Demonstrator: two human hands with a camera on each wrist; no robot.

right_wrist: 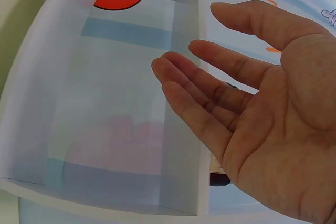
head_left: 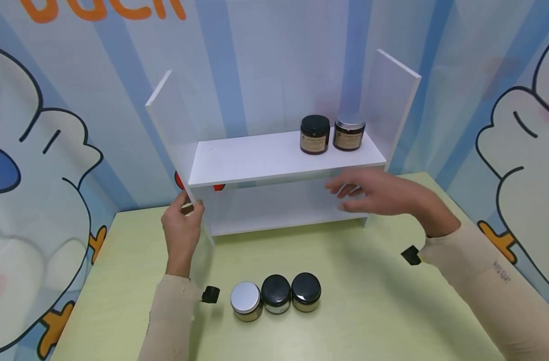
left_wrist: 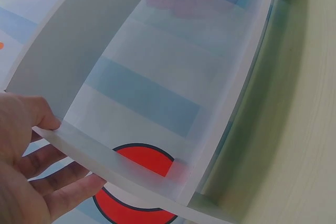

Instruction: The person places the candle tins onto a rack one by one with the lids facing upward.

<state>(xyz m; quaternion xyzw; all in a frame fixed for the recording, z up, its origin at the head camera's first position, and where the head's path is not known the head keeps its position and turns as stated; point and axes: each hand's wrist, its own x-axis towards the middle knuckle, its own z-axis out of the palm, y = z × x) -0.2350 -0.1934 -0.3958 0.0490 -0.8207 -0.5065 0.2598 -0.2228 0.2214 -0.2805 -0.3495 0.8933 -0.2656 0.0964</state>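
A white two-tier shelf point(head_left: 256, 158) stands on the table against the backdrop. My left hand point(head_left: 181, 228) grips the front edge of its left side panel point(left_wrist: 89, 156), thumb on the inner face and fingers on the outer. In front of the shelf's right half hovers my right hand point(head_left: 378, 193), its fingers relaxed and spread, holding nothing. Two dark jars with tan labels sit at the right of the upper board: a black-lidded jar point(head_left: 314, 135) and, beside it, a silver-lidded jar point(head_left: 349, 133).
On the table point(head_left: 356, 311) before the shelf, three jars form a row: a silver-lidded one point(head_left: 246, 298) at left, then a black-lidded one point(head_left: 276, 293) and another black-lidded one point(head_left: 306, 291). A striped cartoon backdrop point(head_left: 274, 65) rises behind and at both sides.
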